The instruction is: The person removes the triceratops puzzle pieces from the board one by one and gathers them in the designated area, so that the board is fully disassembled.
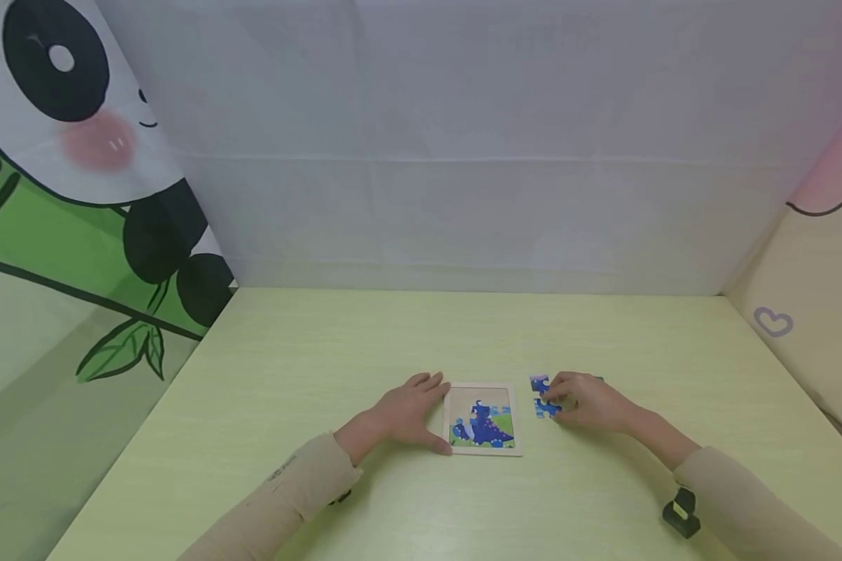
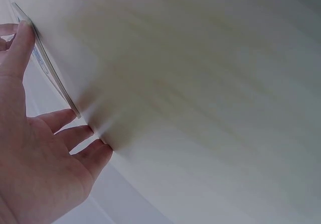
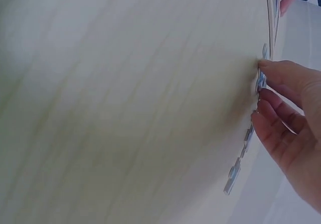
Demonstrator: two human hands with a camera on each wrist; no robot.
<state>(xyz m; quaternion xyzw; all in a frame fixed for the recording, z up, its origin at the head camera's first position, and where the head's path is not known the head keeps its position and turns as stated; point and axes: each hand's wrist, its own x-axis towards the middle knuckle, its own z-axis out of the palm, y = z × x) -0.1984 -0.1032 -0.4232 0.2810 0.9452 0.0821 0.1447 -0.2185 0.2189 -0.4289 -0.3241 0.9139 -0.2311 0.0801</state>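
A square jigsaw board (image 1: 487, 452) with a pale rim lies on the table, a blue dinosaur picture (image 1: 487, 428) partly filling its lower area. My left hand (image 1: 407, 413) rests along its left side, fingers spread, thumb at the near corner and index finger at the far corner. To the right of the board, my right hand (image 1: 592, 401) pinches a blue puzzle piece (image 1: 549, 408) between thumb and fingers, low over the table. Another blue piece (image 1: 539, 383) lies just beyond it. In the right wrist view, more loose pieces (image 3: 231, 176) lie past the fingertips, partly hidden by the hand in the head view.
The pale table (image 1: 323, 335) ends at a white cloth wall (image 1: 477, 218) behind. A panda-painted panel (image 1: 147, 234) stands on the left, a beige panel (image 1: 814, 312) on the right. Dark wrist devices (image 1: 682, 513) hang under the sleeves.
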